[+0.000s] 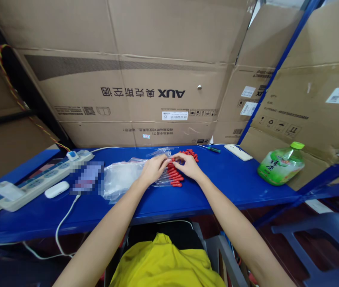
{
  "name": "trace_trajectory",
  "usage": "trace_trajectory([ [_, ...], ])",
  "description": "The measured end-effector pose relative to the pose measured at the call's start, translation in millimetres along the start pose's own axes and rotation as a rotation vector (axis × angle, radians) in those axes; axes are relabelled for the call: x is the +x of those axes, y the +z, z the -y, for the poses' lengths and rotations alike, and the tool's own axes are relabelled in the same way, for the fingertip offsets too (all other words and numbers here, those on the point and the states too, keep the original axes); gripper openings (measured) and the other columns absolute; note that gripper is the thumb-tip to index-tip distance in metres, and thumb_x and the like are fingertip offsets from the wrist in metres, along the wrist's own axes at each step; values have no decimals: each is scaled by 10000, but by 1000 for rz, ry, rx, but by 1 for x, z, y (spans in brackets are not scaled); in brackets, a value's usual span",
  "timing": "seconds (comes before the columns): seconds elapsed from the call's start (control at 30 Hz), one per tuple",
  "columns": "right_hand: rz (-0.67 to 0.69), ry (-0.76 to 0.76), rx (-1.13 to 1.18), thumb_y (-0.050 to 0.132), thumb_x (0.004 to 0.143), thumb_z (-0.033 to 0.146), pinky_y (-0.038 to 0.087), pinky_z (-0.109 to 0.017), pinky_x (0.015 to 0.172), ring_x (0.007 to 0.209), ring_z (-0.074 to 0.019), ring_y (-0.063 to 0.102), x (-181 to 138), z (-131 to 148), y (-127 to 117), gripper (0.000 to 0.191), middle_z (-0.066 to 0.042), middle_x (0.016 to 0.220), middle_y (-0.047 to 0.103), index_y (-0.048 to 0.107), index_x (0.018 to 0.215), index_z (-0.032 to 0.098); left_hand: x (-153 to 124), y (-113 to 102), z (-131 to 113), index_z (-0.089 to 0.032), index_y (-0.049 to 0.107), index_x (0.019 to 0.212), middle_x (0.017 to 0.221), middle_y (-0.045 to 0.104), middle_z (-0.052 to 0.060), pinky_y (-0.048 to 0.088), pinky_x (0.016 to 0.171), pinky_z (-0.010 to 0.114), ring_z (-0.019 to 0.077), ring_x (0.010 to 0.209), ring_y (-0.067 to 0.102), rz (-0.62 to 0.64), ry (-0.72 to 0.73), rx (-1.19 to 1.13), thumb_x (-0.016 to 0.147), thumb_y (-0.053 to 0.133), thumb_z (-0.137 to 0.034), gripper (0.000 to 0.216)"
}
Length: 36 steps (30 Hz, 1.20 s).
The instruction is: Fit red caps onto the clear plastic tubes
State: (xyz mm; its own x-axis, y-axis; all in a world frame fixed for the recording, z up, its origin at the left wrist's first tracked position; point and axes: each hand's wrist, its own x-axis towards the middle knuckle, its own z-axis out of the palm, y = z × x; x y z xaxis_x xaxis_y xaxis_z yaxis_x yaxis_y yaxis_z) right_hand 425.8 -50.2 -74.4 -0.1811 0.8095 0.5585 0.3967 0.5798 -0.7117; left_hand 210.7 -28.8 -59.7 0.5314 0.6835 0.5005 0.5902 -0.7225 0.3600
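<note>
My left hand (155,167) and my right hand (188,166) meet fingertip to fingertip above the blue table. A small red rubber bulb (173,159) shows between them, pinched by my right fingers. My left fingers are closed just beside it; what they hold is hidden. Below the hands lies a row of clear droppers with red bulbs (175,178), their thin tubes pointing left. Loose red bulbs (191,153) are heaped behind my right hand. Bare clear tubes (161,151) lie behind my left hand. Clear plastic bags (123,177) sit left of my left hand.
On the left are a power strip (46,175), a white oval case (57,189) and a blurred-out phone (88,176) with a cable. A screwdriver (213,149), a white flat device (238,152) and a green tea bottle (281,164) stand or lie rightward. Cardboard (145,107) walls the back.
</note>
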Motion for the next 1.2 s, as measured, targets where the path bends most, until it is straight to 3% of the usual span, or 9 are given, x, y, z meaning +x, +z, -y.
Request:
trace_trajectory([
  [0.07,-62,26,36,715,894,334,514,-321,803,846,-192,684,1,2,-2,151,-21,922,747,709,993,220,1,1,1,-216,653,986,958,747,51,452,749,286,212,881,696,-4,-13,2,1131,377,-419,372],
  [0.2,-146,78,131,777,860,431,486,-304,712,717,-167,607,3,5,-5,250,8,818,676,650,925,227,2,2,1,-211,636,1040,1008,737,61,475,819,299,213,932,690,-19,28,-49,1141,323,-385,372],
  [0.37,-114,82,273,784,841,420,511,-307,760,772,-173,655,4,6,-3,267,13,830,683,613,926,233,0,-1,-2,-250,646,1140,1083,755,43,471,815,293,227,995,708,-1,19,-69,1130,372,-422,324],
  [0.63,-116,96,268,801,836,432,571,-362,851,914,-225,743,4,6,-4,286,-64,1001,809,777,1025,219,0,2,2,-255,603,1119,841,702,23,380,679,282,234,802,701,24,-78,-42,1137,328,-445,334],
  [1.2,-141,155,350,899,722,504,617,-400,837,856,-251,778,3,8,1,377,-82,939,828,808,930,203,0,-1,2,-216,683,1051,911,748,54,459,759,271,194,820,698,-9,91,-150,1119,401,-401,344],
])
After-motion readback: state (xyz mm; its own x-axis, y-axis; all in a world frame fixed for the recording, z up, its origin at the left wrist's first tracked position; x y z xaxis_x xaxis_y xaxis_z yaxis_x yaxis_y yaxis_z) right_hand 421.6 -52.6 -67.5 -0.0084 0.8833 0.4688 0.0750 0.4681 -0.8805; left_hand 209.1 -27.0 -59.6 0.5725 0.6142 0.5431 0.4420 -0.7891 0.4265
